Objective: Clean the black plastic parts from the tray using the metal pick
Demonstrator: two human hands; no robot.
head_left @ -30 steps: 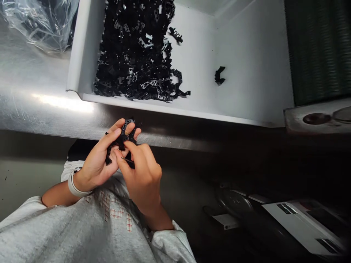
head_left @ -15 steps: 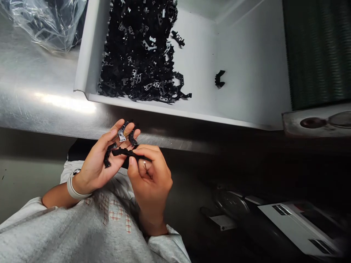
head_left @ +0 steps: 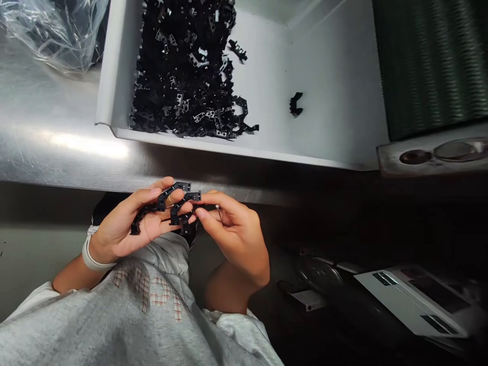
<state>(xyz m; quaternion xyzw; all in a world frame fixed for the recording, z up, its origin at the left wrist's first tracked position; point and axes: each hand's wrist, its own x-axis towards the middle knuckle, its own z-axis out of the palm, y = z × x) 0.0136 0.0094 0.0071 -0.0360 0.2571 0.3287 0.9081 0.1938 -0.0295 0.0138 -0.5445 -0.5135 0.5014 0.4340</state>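
Since half a second ago, both hands have slid a little to the right and my right hand (head_left: 237, 235) has rolled outward, so its fingers now point left toward the other hand instead of curling over a dark strip. My left hand (head_left: 127, 230) lies palm up, its fingers loosely curled around a small bunch of black clips (head_left: 176, 202), with the thumb resting across them. These clips sit on my fingertips, just below the front edge of the steel table (head_left: 57, 147) and above my lap. The right hand's thumb and forefinger are pinched together at the right end of that bunch and touch it, while the other fingers are folded in. A tiny pale speck shows between those fingers, too small for me to tell what it is. A pale wristband (head_left: 89, 255) circles my left wrist, and my grey shirt (head_left: 114, 325) fills the bottom of the view. On the table above my hands stands a grey tray (head_left: 335, 76) holding a dense pile of clips (head_left: 179, 71) in its left half. One stray clip (head_left: 295, 104) lies alone on the tray floor, well apart from the pile. A crumpled clear plastic bag (head_left: 49, 30) sits on the table to the left of the tray, and a green ribbed panel (head_left: 430, 61) stands to its right.
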